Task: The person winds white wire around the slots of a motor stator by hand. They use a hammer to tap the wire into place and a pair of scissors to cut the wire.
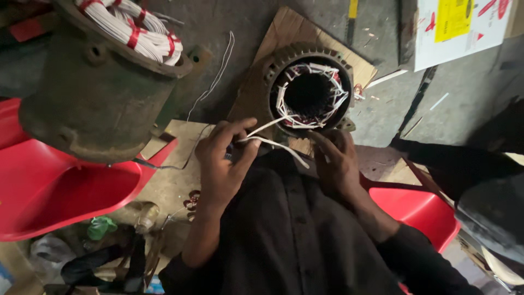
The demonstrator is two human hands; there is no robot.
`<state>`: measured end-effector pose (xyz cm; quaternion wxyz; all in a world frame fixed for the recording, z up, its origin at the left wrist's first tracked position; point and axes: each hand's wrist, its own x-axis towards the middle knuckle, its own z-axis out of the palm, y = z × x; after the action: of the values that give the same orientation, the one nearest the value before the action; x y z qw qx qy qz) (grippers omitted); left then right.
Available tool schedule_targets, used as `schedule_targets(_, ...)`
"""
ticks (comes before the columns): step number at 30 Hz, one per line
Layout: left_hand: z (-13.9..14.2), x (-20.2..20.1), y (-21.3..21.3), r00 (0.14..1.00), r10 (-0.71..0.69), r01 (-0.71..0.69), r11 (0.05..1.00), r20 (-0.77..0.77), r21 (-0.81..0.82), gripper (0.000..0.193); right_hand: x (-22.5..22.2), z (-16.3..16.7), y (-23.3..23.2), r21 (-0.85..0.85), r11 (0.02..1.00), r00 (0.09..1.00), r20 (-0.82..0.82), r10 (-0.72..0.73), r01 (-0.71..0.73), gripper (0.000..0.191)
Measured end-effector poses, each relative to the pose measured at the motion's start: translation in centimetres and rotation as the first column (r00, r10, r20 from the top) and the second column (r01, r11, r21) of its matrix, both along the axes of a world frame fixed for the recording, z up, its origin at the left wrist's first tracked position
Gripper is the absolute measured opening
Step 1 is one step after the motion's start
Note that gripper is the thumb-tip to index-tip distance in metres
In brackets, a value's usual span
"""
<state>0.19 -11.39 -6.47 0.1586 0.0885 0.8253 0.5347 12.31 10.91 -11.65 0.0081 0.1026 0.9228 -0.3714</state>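
A round motor stator (pixel 310 90) with ribbed housing stands on a piece of cardboard (pixel 284 33) in front of me; white sleeved wires ring its dark bore. My left hand (pixel 224 158) pinches a white wire sleeve (pixel 273 143) that runs from the stator toward me. My right hand (pixel 335 161) rests just below the stator with its fingers curled by the same wires; what it grips is hard to see.
A larger green motor housing (pixel 101 87) with white and red-taped windings sits on a red plastic chair (pixel 60 191) at left. A loose white wire (pixel 215 76) lies on the concrete floor. A cardboard box (pixel 458 27) is at top right. Bottles and clutter lie at lower left.
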Motion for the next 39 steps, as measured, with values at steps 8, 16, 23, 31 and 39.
schedule_targets(8, 1.0, 0.3, 2.2, 0.991, -0.048, 0.035, 0.994, 0.122, 0.106, 0.030, -8.4, -2.3, 3.6, 0.043, 0.885, 0.819, 0.403, 0.409, -0.463, 0.037)
schedule_targets(16, 1.3, 0.9, 4.1, 0.991, -0.102, 0.106, 0.993, -0.083, 0.053, 0.038, -12.0, -5.0, 2.9, 0.137, 0.544, 0.515, 0.567, 0.643, -0.828, 0.024)
schedule_targets(23, 0.0, 2.1, 3.8, 0.874, -0.224, 0.362, 0.891, 0.431, -0.272, 0.068, -23.9, 4.4, 9.1, 0.047, 0.948, 0.873, 0.407, 0.271, -0.316, 0.031)
schedule_targets(31, -5.2, 4.3, 6.6, 0.849, -0.335, 0.121, 0.876, -0.408, -0.468, 0.039, -20.6, 2.8, 7.0, -0.012, 0.772, 0.734, 0.300, 0.609, -0.636, 0.032)
schedule_targets(39, -7.6, 2.5, 9.8, 0.990, 0.020, -0.022, 1.000, -0.137, -0.011, 0.033, -14.0, -3.5, 7.6, 0.137, 0.464, 0.471, 0.460, 0.752, -0.875, 0.031)
